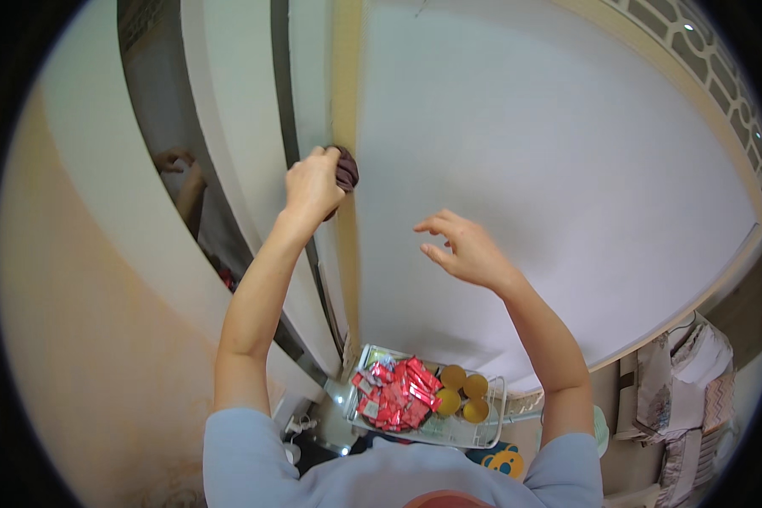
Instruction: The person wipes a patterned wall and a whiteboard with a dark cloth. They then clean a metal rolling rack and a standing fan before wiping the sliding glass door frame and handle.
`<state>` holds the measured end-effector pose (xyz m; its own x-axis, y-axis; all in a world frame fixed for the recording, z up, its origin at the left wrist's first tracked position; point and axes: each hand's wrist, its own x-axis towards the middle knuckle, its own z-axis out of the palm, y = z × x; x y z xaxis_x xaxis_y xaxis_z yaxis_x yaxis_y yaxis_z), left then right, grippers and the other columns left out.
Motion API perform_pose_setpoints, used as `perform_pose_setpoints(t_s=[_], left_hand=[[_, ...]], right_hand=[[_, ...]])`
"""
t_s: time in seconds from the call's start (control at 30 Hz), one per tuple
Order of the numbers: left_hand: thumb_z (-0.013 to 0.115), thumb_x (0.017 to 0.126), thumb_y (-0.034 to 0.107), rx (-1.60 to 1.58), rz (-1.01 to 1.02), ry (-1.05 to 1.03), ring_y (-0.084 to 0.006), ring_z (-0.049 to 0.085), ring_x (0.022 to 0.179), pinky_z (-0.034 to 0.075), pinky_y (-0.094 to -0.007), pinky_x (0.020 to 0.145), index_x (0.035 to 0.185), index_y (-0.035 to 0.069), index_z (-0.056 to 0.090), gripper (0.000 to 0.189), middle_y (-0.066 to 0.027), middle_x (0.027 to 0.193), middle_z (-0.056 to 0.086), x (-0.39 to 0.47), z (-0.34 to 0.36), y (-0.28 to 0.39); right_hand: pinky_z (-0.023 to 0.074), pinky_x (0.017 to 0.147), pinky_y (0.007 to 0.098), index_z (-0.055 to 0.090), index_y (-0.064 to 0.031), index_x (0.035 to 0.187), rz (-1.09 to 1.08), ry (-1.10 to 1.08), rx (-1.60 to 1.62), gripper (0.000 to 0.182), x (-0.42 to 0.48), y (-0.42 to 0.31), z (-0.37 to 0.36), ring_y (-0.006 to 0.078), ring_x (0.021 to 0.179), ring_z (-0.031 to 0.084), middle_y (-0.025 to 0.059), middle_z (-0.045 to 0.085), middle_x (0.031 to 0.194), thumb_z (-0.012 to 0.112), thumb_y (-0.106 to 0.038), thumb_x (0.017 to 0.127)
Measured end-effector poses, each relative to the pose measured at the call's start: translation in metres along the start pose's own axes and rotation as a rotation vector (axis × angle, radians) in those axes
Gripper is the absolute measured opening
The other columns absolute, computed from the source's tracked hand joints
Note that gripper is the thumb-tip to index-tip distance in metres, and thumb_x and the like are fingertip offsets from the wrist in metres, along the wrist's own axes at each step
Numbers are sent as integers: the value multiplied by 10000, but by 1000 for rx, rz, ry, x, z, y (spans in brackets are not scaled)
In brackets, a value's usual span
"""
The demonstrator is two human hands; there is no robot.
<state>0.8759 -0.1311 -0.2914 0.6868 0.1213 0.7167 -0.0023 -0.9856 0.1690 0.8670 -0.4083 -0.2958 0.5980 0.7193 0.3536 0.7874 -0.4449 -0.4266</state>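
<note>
My left hand (314,182) grips a bunched dark brown cloth (347,170), pressed against the pale yellow edge strip (348,254) beside a large white panel. To its right, my right hand (460,249) is raised in front of the white panel (546,159), fingers curved and apart, holding nothing. Whether it touches the panel cannot be told. A dark glossy strip (159,95) on the left shows a reflection of a hand and forearm.
Below the hands stands a white wire-rimmed rack (496,413) with red wrapped packets (397,394) and several yellow-topped round containers (453,377). A sofa with cushions (673,387) is at lower right. A patterned lattice (705,57) borders the upper right.
</note>
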Motion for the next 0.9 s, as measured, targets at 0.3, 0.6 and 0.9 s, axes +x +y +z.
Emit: perform_pose_setpoints(t_s=[0.3,0.6,0.9], left_hand=[[671,716,158,-296,232,895,-353,621,924,522,-415,764,1090,65,631,387,-113,1028,643,138,-103,49],[695,722,312,-397,259,733,-342,660,925,514,-364,798,1066,55,669,431,-202,980,681,231,-159,112],[647,720,187,-423,65,711,-321,663,946,518,-390,814,982,101,689,279,-191,983,688,319,-225,219]], right_hand=[[488,866,392,638,-70,1058,-136,379,-265,229,-4,-22,-87,288,1024,583,107,608,1102,652,-135,839],[512,798,360,649,-91,1044,-154,492,-506,203,-25,-28,-182,240,973,591,54,613,1066,655,-139,847],[509,799,361,643,-85,1043,-162,609,-593,193,-80,-14,-245,235,953,585,42,603,1071,638,-144,859]])
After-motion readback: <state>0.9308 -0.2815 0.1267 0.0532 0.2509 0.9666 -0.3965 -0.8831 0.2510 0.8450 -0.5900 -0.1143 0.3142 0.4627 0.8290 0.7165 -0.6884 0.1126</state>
